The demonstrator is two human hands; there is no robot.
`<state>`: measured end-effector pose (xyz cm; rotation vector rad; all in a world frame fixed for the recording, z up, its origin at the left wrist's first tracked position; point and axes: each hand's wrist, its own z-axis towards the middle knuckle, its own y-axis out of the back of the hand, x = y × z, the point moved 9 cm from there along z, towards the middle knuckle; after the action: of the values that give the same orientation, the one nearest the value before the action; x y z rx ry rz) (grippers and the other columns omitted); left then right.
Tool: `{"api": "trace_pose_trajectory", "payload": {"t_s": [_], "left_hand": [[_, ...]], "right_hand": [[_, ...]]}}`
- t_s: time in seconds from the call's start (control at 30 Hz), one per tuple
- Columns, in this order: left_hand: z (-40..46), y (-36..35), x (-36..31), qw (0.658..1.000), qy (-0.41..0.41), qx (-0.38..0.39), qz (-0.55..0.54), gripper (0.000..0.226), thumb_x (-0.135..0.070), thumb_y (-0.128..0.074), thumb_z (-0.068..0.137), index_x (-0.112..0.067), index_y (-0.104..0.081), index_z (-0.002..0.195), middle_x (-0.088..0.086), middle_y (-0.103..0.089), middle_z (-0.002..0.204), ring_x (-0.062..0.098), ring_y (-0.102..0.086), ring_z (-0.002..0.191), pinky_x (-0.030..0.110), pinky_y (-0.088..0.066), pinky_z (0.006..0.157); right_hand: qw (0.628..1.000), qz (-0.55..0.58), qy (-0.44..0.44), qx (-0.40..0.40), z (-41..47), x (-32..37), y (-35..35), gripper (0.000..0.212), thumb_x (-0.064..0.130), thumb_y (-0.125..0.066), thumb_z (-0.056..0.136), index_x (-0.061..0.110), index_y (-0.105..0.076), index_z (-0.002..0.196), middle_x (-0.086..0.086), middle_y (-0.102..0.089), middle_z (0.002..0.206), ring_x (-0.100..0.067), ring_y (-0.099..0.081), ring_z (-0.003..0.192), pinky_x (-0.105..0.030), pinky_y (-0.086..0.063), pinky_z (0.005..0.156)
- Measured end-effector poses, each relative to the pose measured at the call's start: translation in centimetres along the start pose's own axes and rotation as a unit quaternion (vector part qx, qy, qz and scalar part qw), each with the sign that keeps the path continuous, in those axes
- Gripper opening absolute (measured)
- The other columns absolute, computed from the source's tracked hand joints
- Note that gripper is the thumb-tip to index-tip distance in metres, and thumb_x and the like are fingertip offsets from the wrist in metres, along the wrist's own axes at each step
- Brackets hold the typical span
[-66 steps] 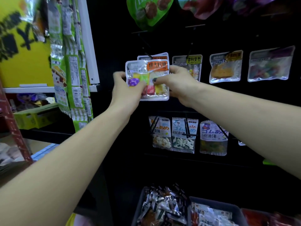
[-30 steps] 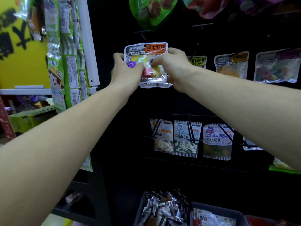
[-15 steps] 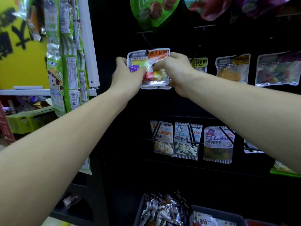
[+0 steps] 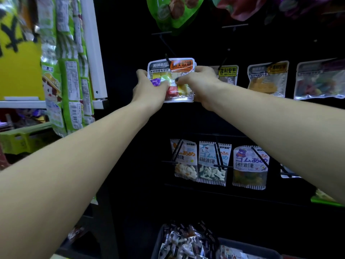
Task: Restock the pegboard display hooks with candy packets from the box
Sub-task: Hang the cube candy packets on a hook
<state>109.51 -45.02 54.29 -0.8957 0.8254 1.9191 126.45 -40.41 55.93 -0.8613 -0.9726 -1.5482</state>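
Observation:
A clear candy packet [image 4: 172,66] with an orange label and coloured cubes hangs flat against the black pegboard [image 4: 130,53], and a black hook [image 4: 166,57] pokes out through its top edge. My left hand [image 4: 149,88] grips the packet's left side with the thumb over the front. My right hand [image 4: 197,85] grips its right side. A dark box [image 4: 160,242] with several wrapped candy packets sits at the bottom of the view, below my arms.
More packets hang on hooks to the right [image 4: 267,79] and in a lower row [image 4: 212,163]. Green bags [image 4: 67,71] hang in strips on the left beside a white post [image 4: 93,49]. A large green pouch [image 4: 173,12] hangs above.
The packet went up, then came down onto the hook, whose tip now shows through the top edge. Both hands kept hold of it throughout.

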Motion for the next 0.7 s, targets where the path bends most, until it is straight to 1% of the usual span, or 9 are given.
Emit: {"api": "trace_pose_trajectory", "payload": {"t_s": [0.1,0.2,0.27,0.3,0.37,0.43,0.5,0.6,0.7], "left_hand": [[1.3,-1.2,0.3,0.999,-0.004,0.003,0.052,0.039,-0.032,-0.056,0.107,-0.019,-0.035,0.137,-0.005,-0.060,0.106,0.007,-0.059,0.079,0.024,-0.046,0.061],[3.0,-2.3,1.1,0.996,0.003,0.012,0.089,0.044,-0.033,-0.052,0.109,-0.017,-0.031,0.144,0.004,-0.062,0.120,0.017,-0.062,0.089,0.031,-0.048,0.072],[4.1,-3.1,1.6,0.994,0.005,0.012,0.107,0.045,-0.033,-0.052,0.108,-0.016,-0.030,0.144,0.009,-0.062,0.127,0.024,-0.064,0.098,0.035,-0.049,0.079],[4.5,-3.5,1.9,0.993,0.006,0.010,0.117,0.046,-0.033,-0.052,0.108,-0.016,-0.030,0.145,0.011,-0.061,0.129,0.027,-0.065,0.102,0.036,-0.050,0.081],[5.2,-4.4,2.4,0.990,0.006,-0.001,0.142,0.048,-0.035,-0.050,0.108,-0.016,-0.030,0.148,0.014,-0.058,0.133,0.030,-0.062,0.104,0.036,-0.047,0.081],[5.6,-4.9,2.8,0.986,0.007,-0.014,0.166,0.050,-0.036,-0.049,0.108,-0.018,-0.029,0.151,0.016,-0.049,0.138,0.033,-0.059,0.106,0.035,-0.043,0.082],[6.0,-5.3,3.2,0.983,0.004,-0.026,0.181,0.054,-0.038,-0.048,0.108,-0.020,-0.027,0.153,0.018,-0.046,0.141,0.037,-0.058,0.116,0.038,-0.046,0.088],[6.7,-5.7,3.7,0.983,-0.008,-0.028,0.179,0.058,-0.040,-0.052,0.105,-0.021,-0.025,0.153,0.015,-0.057,0.136,0.038,-0.060,0.120,0.046,-0.051,0.101],[7.0,-5.7,3.8,0.987,-0.012,-0.031,0.159,0.057,-0.039,-0.055,0.104,-0.020,-0.027,0.149,0.013,-0.062,0.131,0.035,-0.065,0.111,0.037,-0.051,0.089]], "right_hand": [[0.999,-0.032,-0.008,-0.016,1.3,-0.6,0.3,0.035,0.011,-0.085,0.073,0.011,-0.070,0.106,-0.013,-0.076,0.104,-0.036,-0.074,0.096,-0.053,-0.060,0.092],[0.990,-0.126,-0.011,-0.063,1.9,-1.0,1.4,0.071,0.032,-0.088,0.079,0.010,-0.051,0.135,-0.013,-0.063,0.131,-0.032,-0.063,0.119,-0.049,-0.053,0.104],[0.982,-0.161,-0.031,-0.095,2.4,-1.8,2.4,0.094,0.045,-0.087,0.078,0.008,-0.035,0.147,-0.017,-0.053,0.143,-0.035,-0.056,0.128,-0.047,-0.050,0.107],[0.981,-0.166,-0.037,-0.094,2.9,-2.3,2.7,0.099,0.049,-0.086,0.079,0.008,-0.031,0.150,-0.017,-0.050,0.147,-0.036,-0.055,0.130,-0.047,-0.049,0.108],[0.982,-0.171,-0.039,-0.068,3.4,-3.0,2.3,0.091,0.049,-0.080,0.085,0.010,-0.033,0.151,-0.013,-0.052,0.146,-0.034,-0.054,0.131,-0.043,-0.049,0.108],[0.985,-0.160,-0.019,-0.053,4.1,-3.3,1.4,0.069,0.044,-0.077,0.088,0.015,-0.048,0.143,-0.006,-0.063,0.137,-0.028,-0.061,0.125,-0.041,-0.051,0.106],[0.988,-0.148,-0.001,-0.053,4.6,-3.6,0.7,0.051,0.039,-0.074,0.090,0.018,-0.058,0.134,-0.004,-0.068,0.127,-0.026,-0.067,0.113,-0.042,-0.057,0.100],[0.996,-0.071,-0.035,-0.037,5.0,-5.0,-0.2,0.047,0.027,-0.073,0.095,0.016,-0.052,0.136,-0.008,-0.062,0.129,-0.025,-0.069,0.084,-0.044,-0.066,0.073],[0.998,-0.031,-0.028,-0.044,5.3,-5.7,-0.3,0.050,0.018,-0.073,0.095,0.015,-0.047,0.138,-0.012,-0.060,0.134,-0.023,-0.070,0.070,-0.043,-0.066,0.065]]}}
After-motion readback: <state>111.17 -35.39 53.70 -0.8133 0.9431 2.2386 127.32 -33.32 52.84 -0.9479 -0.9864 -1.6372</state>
